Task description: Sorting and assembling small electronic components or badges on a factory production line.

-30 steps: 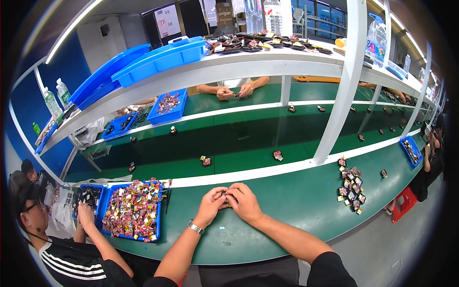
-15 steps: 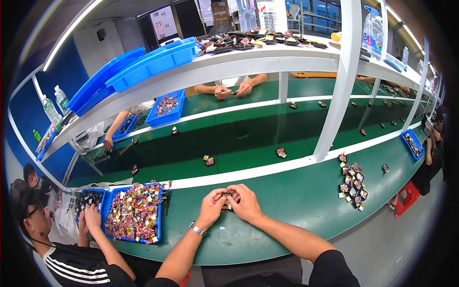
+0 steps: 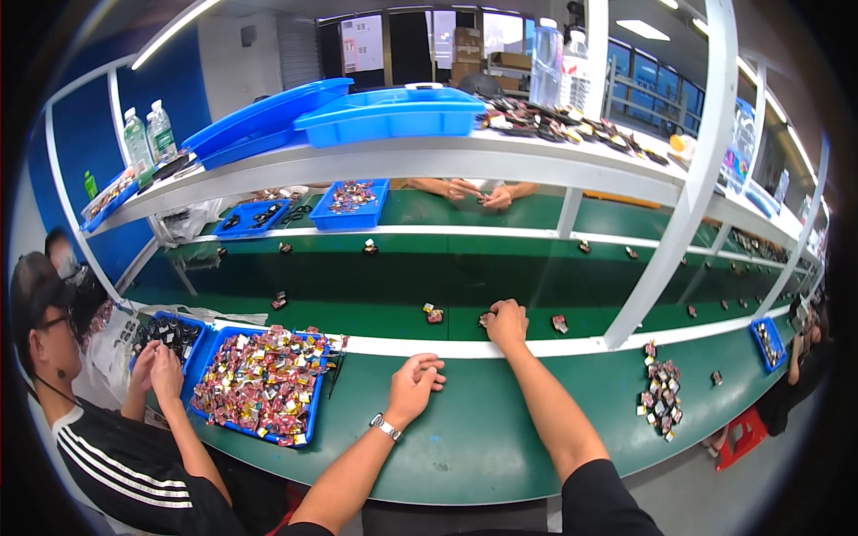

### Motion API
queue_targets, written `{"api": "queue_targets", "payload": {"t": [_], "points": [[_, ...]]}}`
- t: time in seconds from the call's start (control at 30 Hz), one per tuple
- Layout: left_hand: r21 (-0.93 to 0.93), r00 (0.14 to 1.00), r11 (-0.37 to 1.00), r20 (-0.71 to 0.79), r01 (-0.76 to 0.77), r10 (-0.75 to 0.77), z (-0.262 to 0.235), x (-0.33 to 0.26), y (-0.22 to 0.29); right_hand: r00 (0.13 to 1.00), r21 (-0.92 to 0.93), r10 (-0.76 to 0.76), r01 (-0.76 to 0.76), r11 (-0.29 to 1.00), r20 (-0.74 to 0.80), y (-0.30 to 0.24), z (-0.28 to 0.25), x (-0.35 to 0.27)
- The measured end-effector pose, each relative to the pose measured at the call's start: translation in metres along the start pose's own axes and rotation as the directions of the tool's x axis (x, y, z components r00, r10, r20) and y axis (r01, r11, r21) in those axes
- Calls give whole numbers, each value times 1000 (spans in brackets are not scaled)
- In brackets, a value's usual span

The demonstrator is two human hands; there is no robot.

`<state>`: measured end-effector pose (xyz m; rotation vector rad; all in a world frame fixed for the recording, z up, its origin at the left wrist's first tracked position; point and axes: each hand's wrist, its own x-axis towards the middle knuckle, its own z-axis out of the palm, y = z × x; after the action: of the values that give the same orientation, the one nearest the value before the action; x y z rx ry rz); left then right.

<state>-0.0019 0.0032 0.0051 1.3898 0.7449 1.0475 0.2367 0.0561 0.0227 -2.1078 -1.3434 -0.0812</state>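
Note:
My right hand (image 3: 508, 323) reaches over the rail onto the dark green belt. Its fingers are closed around a small dark part (image 3: 483, 319), mostly hidden by them, at belt level. Over the near green worktop, my left hand (image 3: 415, 388) rests with loosely bent fingers, slightly apart, and nothing visible in it. Small parts with red and white wrapping lie on the belt on either side of my right hand: one pair (image 3: 433, 313) to the left and a single part (image 3: 559, 323) to the right.
A blue tray (image 3: 315, 418) heaped with small wrapped parts stands left, beside a co-worker's hands (image 3: 161, 373). A pile of parts (image 3: 661, 393) lies right, near a white post (image 3: 670, 241). Blue trays (image 3: 393, 125) and bottles occupy the shelf above. Another person's hands (image 3: 487, 195) work across the belt.
My hands, together around a small dark part before, have separated. The right has moved forward over the rail to the belt; the left has drawn apart and loosened. The view has shifted.

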Motion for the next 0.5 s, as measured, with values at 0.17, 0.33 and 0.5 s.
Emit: {"api": "queue_targets", "payload": {"t": [0.17, 0.33, 0.5], "points": [[53, 996, 998, -87, -26, 31, -3, 3, 2, 989, 130, -144, 147, 981, -36, -70, 27, -18], [79, 996, 997, -85, -23, 29, -5, 4, 0, 999, 94, -35, 35, 995, -4, -90, 55, -20], [-44, 984, 999, -176, 3, -11, -12, 4, -8, 968, 503, -104, -26, 864, 229, -66, 27, -24]]}}
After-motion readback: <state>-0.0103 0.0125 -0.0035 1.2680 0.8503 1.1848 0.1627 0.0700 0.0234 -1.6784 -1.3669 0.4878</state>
